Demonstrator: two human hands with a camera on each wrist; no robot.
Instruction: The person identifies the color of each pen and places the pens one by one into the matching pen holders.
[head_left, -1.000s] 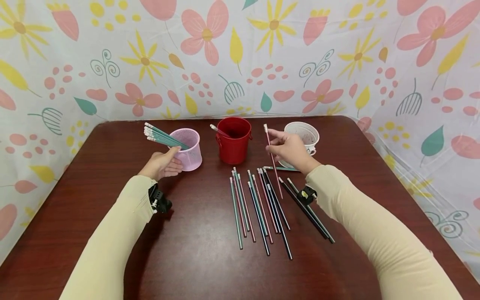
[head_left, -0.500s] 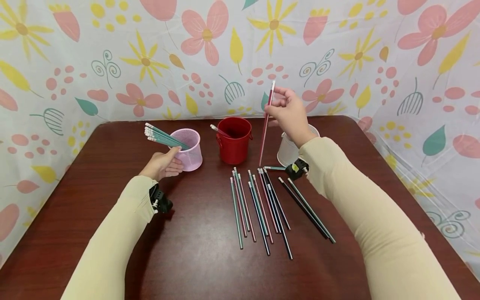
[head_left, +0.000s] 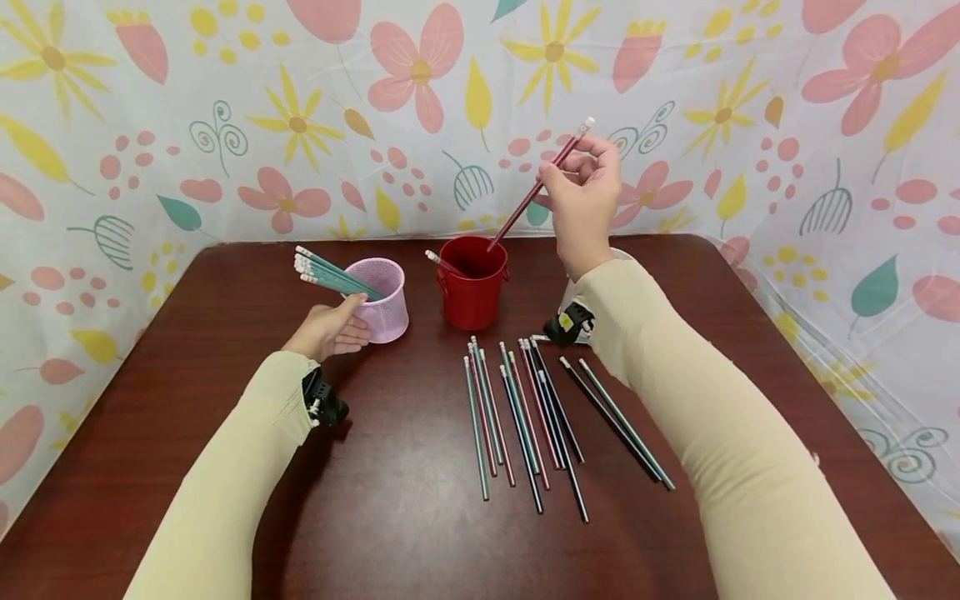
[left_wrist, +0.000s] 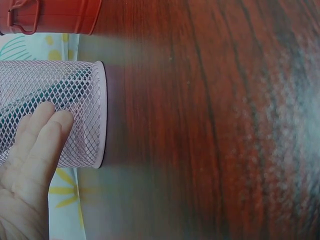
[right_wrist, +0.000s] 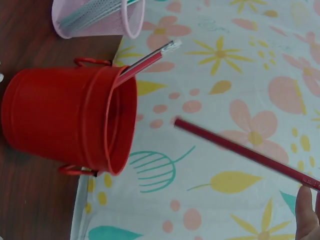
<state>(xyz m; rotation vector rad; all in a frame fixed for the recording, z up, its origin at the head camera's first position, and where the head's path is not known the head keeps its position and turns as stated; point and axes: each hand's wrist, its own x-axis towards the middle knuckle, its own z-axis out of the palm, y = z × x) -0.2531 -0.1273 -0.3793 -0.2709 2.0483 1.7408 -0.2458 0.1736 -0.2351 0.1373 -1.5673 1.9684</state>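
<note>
My right hand (head_left: 585, 200) pinches a red pencil (head_left: 517, 214) near its white eraser end. The pencil slants down to the left, and in the right wrist view its lower tip is just outside the mouth of the red bucket (right_wrist: 55, 115). Another red pencil (right_wrist: 142, 69) leans in that bucket, eraser end out. At the left, my left hand (head_left: 326, 329) holds a pink mesh cup (head_left: 388, 321), thumb at the rim and fingers along the outer side. Several teal pencils (head_left: 330, 275) lean out of the cup. In the left wrist view, fingers (left_wrist: 37, 145) lie against the mesh.
Several teal, red and dark pencils (head_left: 517, 417) lie on the brown table (head_left: 375, 500). A black pencil and a green pencil (head_left: 626, 425) lie apart to their right. A white bucket (head_left: 567, 293) is mostly hidden behind my right wrist. A flowered cloth (head_left: 420, 167) hangs behind the table.
My right hand has lifted the red pencil from above the table pencils and brought it up, tilting its lower end left over to the red bucket. The left hand stays on the mesh cup.
</note>
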